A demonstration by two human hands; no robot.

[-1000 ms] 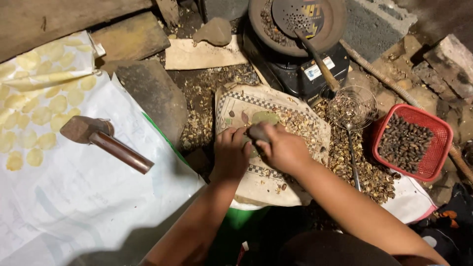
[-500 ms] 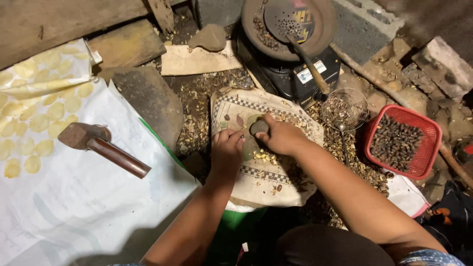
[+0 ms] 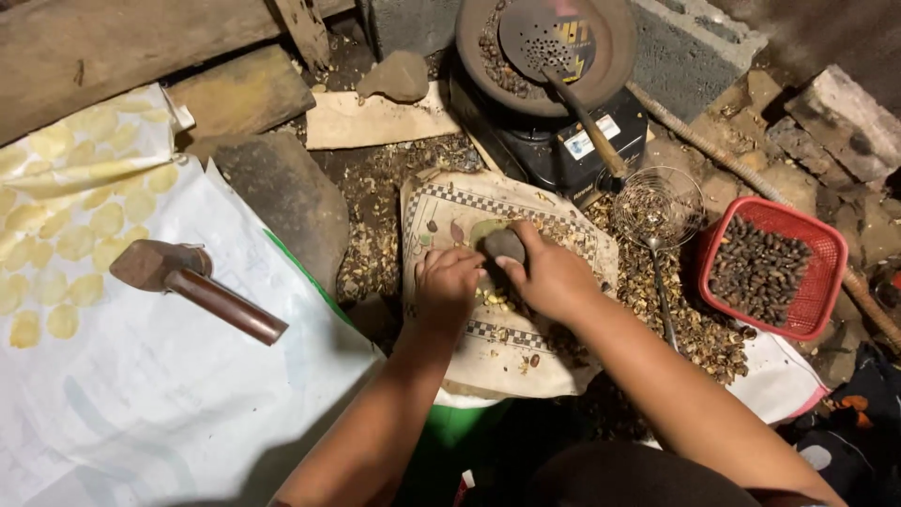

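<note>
Cracking small seeds with a stone on a patterned cloth.

Right hand (image 3: pixel 554 277) wrapped tight round a dark stone (image 3: pixel 504 244) (looks hard, heavy; best held on top), left hand (image 3: pixel 449 282) pinching something tiny beside it, over the checkered-edge cloth (image 3: pixel 563 361). Red basket (image 3: pixel 721 246) of dark seeds sitting at the right; white-blue label (image 3: pixel 591 138) stuck on the black stove.

1. A dirt floor (image 3: pixel 375 202) strewn with husks is seen around the hands.
2. Wooden planks (image 3: pixel 122 42) are laid far left above the hands.
3. A concrete block (image 3: pixel 690 47) is set above them, rubble (image 3: pixel 845 108) to the right.
4. The scene is lit dimly from overhead.
</note>
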